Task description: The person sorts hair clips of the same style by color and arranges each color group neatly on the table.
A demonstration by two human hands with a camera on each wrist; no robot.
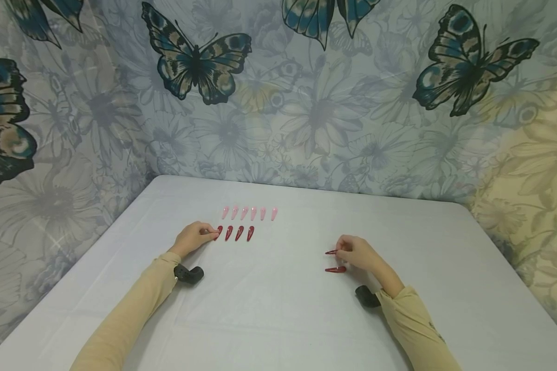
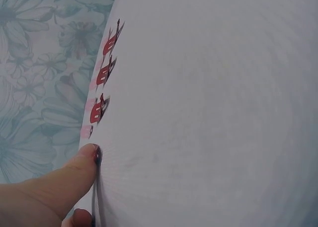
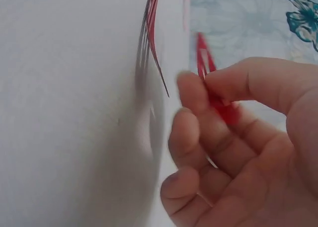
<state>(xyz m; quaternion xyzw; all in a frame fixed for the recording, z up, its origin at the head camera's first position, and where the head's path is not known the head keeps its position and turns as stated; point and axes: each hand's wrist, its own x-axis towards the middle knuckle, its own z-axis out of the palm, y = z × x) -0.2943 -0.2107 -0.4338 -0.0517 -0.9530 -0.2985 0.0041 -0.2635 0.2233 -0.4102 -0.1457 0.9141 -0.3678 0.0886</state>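
My left hand (image 1: 196, 238) is at the left end of a row of red snap hair clips. Its thumb (image 2: 74, 180) and a fingertip hold the leftmost red clip (image 2: 97, 155), which is partly hidden behind them. Three more red clips (image 1: 239, 233) lie beside it, slanted and evenly spaced. Over on the right, my right hand (image 1: 358, 252) pinches another red hair clip (image 3: 203, 58) between thumb and index finger, raised off the table. One red clip (image 1: 336, 269) lies sideways on the tabletop just below that hand.
Several pink hair clips (image 1: 244, 213) form a row behind the red ones. The white-covered table (image 1: 260, 314) meets a wall (image 1: 306, 129) with flowers and butterflies at its back and left. A dark camera sits on each wrist.
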